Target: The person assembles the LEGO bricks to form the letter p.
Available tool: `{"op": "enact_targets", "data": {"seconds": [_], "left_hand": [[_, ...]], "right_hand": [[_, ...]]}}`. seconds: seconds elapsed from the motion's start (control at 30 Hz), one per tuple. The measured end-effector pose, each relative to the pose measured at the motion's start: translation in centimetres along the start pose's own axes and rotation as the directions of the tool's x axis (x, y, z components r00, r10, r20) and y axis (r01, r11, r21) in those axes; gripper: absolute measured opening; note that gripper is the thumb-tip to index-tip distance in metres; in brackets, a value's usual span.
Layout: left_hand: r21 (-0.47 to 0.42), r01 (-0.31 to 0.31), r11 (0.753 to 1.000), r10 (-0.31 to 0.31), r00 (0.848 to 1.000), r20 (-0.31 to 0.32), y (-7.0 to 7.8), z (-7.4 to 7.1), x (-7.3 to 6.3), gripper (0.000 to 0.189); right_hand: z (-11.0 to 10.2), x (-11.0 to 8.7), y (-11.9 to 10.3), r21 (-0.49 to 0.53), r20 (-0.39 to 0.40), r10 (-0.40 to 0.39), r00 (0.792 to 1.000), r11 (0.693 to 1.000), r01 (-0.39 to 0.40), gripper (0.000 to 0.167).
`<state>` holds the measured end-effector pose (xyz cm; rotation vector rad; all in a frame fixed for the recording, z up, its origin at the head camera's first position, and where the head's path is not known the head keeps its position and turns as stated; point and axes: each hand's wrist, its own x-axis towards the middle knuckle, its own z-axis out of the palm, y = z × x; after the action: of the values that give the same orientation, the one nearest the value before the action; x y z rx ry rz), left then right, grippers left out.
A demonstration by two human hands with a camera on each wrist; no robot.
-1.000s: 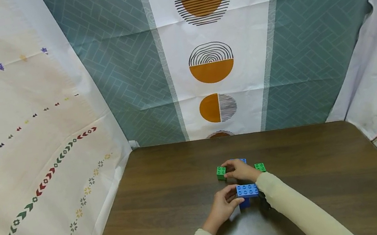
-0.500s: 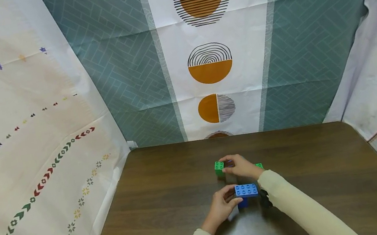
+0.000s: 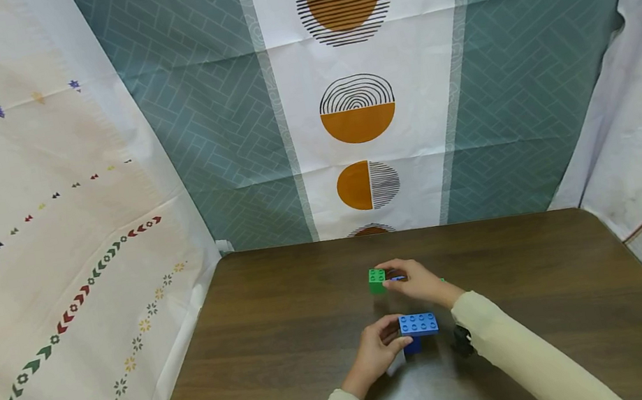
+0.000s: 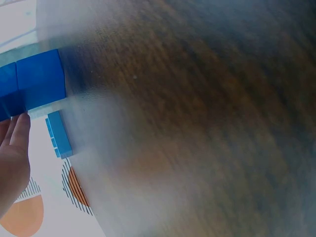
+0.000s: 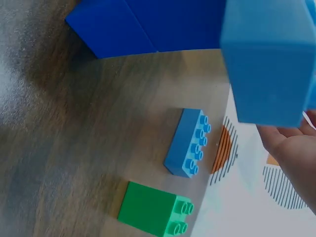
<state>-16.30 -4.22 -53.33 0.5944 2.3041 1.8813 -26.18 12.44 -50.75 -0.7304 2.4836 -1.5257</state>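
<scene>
My left hand [image 3: 377, 352] holds the left side of a light blue toy building brick [image 3: 417, 324], studs up, on top of dark blue bricks [image 3: 412, 345]. In the left wrist view my fingers [image 4: 20, 131] lie beside the dark blue bricks [image 4: 42, 79]. Farther back, my right hand [image 3: 419, 280] pinches a small green building brick [image 3: 377, 280] at its right side; the brick appears raised off the table. The right wrist view shows part of that hand [image 5: 295, 158], with the light blue brick [image 5: 269, 74] covering its fingertips.
On the wooden table [image 3: 287, 304], another light blue brick [image 5: 185, 143] and a second green brick [image 5: 153, 207] stand behind the stack. In the head view my right hand and arm largely hide both. A patterned cloth [image 3: 221, 139] hangs behind the table's far edge.
My right hand has moved away from me, carrying the green brick farther back and slightly up. My left hand and the blue stack have stayed in place.
</scene>
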Motion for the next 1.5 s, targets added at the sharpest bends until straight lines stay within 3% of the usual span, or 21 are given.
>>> {"op": "enact_targets", "data": {"seconds": [0.23, 0.73, 0.83, 1.03, 1.17, 1.4, 1.5], "left_hand": [[-0.014, -0.018, 1.0, 0.018, 1.0, 0.001, 0.0, 0.0, 0.0, 0.03], [0.011, 0.03, 0.999, -0.03, 1.0, 0.002, 0.2, 0.1, 0.0, 0.029], [0.012, 0.017, 1.0, -0.017, 1.0, -0.006, -0.4, 0.2, 0.2, 0.03], [0.011, 0.033, 0.999, -0.033, 0.999, -0.016, -3.0, 0.6, 0.8, 0.033], [-0.01, 0.037, 0.999, -0.037, 0.999, -0.014, -3.5, 0.6, 0.9, 0.033], [-0.005, 0.039, 0.999, -0.039, 0.999, -0.015, -3.4, 0.6, 0.8, 0.031], [-0.004, 0.03, 1.0, -0.03, 0.999, -0.013, -2.4, 0.5, 0.7, 0.029]], "right_hand": [[-0.6, -1.1, -0.3, 0.033, -0.036, -0.026, 0.999, 0.999, 0.027, 0.04], [-1.4, -3.4, -0.8, 0.054, -0.078, -0.083, 0.993, 0.995, 0.087, 0.039], [-1.4, -3.9, -1.0, 0.05, -0.09, -0.092, 0.992, 0.994, 0.097, 0.038], [-1.6, -5.1, -3.0, 0.049, -0.093, -0.111, 0.989, 0.992, 0.116, 0.036], [-1.8, -5.9, -4.3, 0.044, -0.086, -0.098, 0.991, 0.994, 0.102, 0.036], [-1.9, -6.8, -4.8, 0.042, -0.077, -0.08, 0.994, 0.996, 0.083, 0.035], [-1.9, -7.2, -4.8, 0.053, -0.066, -0.067, 0.996, 0.996, 0.07, 0.035]]}}
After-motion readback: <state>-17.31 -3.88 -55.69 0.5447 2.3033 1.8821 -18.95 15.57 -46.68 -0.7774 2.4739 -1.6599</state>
